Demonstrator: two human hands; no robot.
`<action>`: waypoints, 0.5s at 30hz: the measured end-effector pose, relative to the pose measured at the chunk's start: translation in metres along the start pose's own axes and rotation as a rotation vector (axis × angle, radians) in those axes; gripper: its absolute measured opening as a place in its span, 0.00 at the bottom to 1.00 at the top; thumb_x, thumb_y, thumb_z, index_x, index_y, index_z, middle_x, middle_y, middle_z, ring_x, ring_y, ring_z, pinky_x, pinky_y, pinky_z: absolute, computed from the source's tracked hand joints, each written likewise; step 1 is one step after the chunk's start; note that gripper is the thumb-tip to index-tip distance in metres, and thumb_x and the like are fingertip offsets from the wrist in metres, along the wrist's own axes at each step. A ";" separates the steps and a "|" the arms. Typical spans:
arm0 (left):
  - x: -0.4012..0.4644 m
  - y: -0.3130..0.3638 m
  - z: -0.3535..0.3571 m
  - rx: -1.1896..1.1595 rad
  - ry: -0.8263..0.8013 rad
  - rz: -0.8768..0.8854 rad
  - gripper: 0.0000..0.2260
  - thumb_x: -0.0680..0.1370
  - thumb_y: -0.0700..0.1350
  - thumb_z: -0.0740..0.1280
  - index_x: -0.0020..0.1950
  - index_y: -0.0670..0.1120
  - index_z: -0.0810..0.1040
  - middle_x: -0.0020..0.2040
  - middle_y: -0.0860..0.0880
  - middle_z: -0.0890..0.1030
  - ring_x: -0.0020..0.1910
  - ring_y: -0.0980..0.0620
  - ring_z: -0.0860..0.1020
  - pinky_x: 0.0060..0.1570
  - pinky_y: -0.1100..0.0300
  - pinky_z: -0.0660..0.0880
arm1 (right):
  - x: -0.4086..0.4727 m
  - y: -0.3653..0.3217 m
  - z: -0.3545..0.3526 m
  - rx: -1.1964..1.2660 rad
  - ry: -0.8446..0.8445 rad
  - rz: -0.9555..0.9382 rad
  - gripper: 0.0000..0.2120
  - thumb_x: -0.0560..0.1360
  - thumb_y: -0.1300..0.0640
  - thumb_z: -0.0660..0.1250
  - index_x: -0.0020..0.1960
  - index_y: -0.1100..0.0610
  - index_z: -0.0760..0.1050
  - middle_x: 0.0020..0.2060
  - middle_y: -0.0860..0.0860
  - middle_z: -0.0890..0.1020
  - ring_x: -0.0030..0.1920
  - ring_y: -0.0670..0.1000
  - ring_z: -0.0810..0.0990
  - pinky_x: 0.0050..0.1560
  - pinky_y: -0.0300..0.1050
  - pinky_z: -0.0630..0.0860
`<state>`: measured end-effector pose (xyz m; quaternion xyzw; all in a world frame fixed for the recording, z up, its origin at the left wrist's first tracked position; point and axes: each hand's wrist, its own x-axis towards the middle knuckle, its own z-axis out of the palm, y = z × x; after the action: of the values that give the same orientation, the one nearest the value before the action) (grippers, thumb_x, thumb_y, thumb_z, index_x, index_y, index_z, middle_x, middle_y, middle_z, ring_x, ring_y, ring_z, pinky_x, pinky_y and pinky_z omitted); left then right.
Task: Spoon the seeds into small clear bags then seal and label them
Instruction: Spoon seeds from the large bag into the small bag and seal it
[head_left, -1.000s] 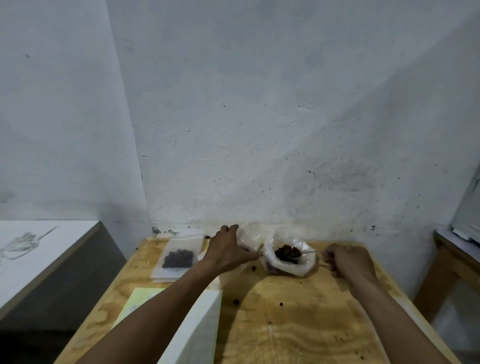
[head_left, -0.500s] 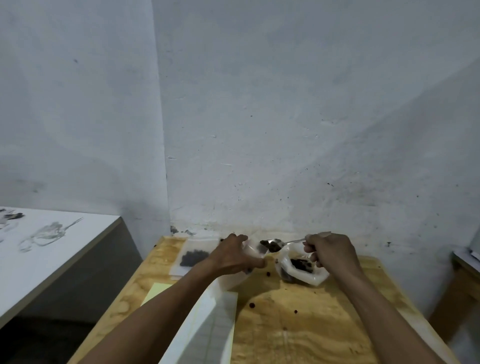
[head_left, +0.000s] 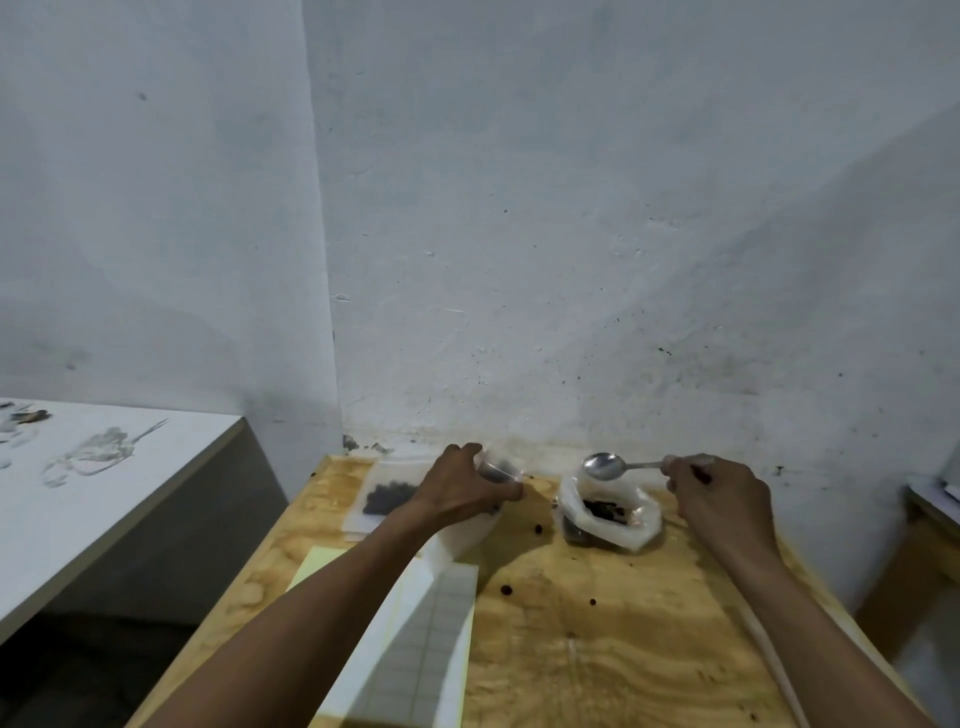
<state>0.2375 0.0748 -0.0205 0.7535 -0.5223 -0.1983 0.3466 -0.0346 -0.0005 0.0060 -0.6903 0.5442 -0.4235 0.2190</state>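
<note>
Against the far wall, on a plywood counter (head_left: 597, 649), left hand (head_left: 462, 493) grips a small clear bag (head_left: 498, 470) with a few dark seeds inside, fingers curled round its mouth. Right hand (head_left: 722, 499) pinches the handle of a metal spoon (head_left: 605, 466); bowl looks empty, held just above the open white bag of seeds (head_left: 608, 512), which sits right of centre. Filled flat bag (head_left: 387, 496) lies far left, beside the left wrist. Loose seeds (head_left: 506, 590) scattered on the wood near the middle. White label sheet (head_left: 431, 639) and a yellow sheet (head_left: 311, 566) lie near left, under the forearm
</note>
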 end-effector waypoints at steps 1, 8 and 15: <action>0.001 0.001 0.000 -0.026 0.007 0.000 0.41 0.69 0.59 0.78 0.75 0.40 0.69 0.63 0.43 0.80 0.55 0.48 0.80 0.43 0.63 0.73 | 0.000 0.008 0.001 -0.027 0.014 0.038 0.13 0.79 0.52 0.67 0.39 0.56 0.83 0.33 0.53 0.84 0.34 0.54 0.81 0.37 0.46 0.75; -0.001 0.021 0.011 -0.192 0.004 0.001 0.32 0.71 0.63 0.76 0.67 0.46 0.74 0.49 0.52 0.84 0.43 0.60 0.81 0.42 0.64 0.73 | -0.010 0.040 0.020 -0.147 -0.112 0.200 0.22 0.75 0.44 0.70 0.45 0.66 0.84 0.38 0.61 0.85 0.39 0.60 0.84 0.36 0.47 0.73; -0.002 0.048 0.017 -0.403 0.010 -0.045 0.38 0.66 0.66 0.77 0.70 0.49 0.71 0.53 0.53 0.80 0.48 0.60 0.78 0.42 0.62 0.73 | -0.028 -0.007 0.020 0.102 -0.304 -0.035 0.40 0.68 0.38 0.76 0.74 0.51 0.66 0.68 0.49 0.72 0.65 0.50 0.74 0.57 0.43 0.74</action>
<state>0.1944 0.0612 0.0029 0.6815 -0.4531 -0.3026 0.4885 -0.0152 0.0250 -0.0096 -0.7439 0.4703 -0.3450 0.3261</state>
